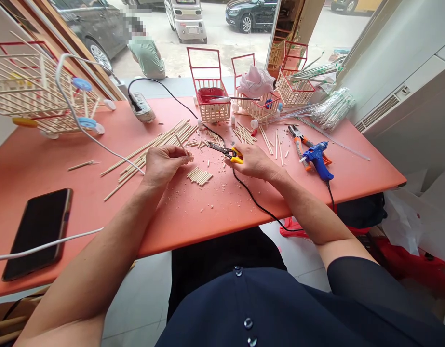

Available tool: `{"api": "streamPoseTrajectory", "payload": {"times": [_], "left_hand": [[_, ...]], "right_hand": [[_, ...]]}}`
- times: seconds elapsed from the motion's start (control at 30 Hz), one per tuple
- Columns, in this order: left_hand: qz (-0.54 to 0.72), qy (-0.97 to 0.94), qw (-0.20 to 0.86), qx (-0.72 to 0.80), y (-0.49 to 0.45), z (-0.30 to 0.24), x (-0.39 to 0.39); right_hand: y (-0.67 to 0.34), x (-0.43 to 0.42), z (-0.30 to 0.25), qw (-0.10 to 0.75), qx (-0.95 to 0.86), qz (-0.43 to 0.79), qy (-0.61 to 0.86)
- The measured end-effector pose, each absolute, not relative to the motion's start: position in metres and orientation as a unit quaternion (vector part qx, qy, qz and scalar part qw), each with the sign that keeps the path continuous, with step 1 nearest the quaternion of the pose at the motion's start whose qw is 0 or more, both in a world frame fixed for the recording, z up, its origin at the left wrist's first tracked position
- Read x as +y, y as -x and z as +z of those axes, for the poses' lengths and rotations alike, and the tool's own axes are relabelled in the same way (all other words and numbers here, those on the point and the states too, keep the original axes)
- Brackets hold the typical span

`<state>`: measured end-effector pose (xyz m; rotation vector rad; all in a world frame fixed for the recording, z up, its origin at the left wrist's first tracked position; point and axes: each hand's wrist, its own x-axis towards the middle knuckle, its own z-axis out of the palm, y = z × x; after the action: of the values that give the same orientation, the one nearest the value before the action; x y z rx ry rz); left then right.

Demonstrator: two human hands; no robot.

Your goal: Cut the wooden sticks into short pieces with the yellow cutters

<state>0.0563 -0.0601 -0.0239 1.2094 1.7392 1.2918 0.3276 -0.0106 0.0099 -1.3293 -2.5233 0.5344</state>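
My left hand (164, 165) pinches a thin wooden stick (181, 144) that points up and away over the orange table (208, 207). My right hand (256, 161) is closed round the yellow handles of small cutting pliers (224, 151), whose jaws point left toward the stick. A short row of cut stick pieces (199, 176) lies between my hands. Long sticks (153, 147) lie in a loose pile behind my left hand.
A blue glue gun (318, 158) and orange pliers (298, 140) lie at the right. Stick-built toy carts (211, 94) stand at the back, a larger cart (37, 91) at the left. A black phone (37, 231) with a white cable sits near left. A person crouches outside.
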Motion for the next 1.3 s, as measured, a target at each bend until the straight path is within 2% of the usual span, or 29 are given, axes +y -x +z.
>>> {"api": "streamPoseTrajectory", "payload": {"times": [0.2,0.33,0.53,0.63,0.97,1.3], "left_hand": [[0.48,-0.477,0.329,0.658,-0.055,-0.017,-0.06],[0.491,-0.479,0.392,0.613,-0.061,-0.001,-0.063],[0.465,-0.499,0.469,0.561,-0.085,0.019,-0.072],[0.452,-0.518,0.486,0.54,-0.099,0.025,-0.072],[0.426,-0.55,0.483,0.533,-0.122,0.018,-0.055],[0.399,-0.546,0.49,0.55,-0.124,0.015,-0.051]], "right_hand": [[-0.328,-0.01,0.009,0.124,-0.864,0.186,0.451],[-0.331,-0.008,0.013,0.138,-0.856,0.222,0.446],[-0.328,-0.01,0.016,0.246,-0.796,0.427,0.352],[-0.323,-0.013,0.015,0.263,-0.778,0.475,0.317],[-0.321,-0.015,0.009,0.278,-0.793,0.41,0.355],[-0.319,-0.015,0.007,0.264,-0.797,0.405,0.36]]}}
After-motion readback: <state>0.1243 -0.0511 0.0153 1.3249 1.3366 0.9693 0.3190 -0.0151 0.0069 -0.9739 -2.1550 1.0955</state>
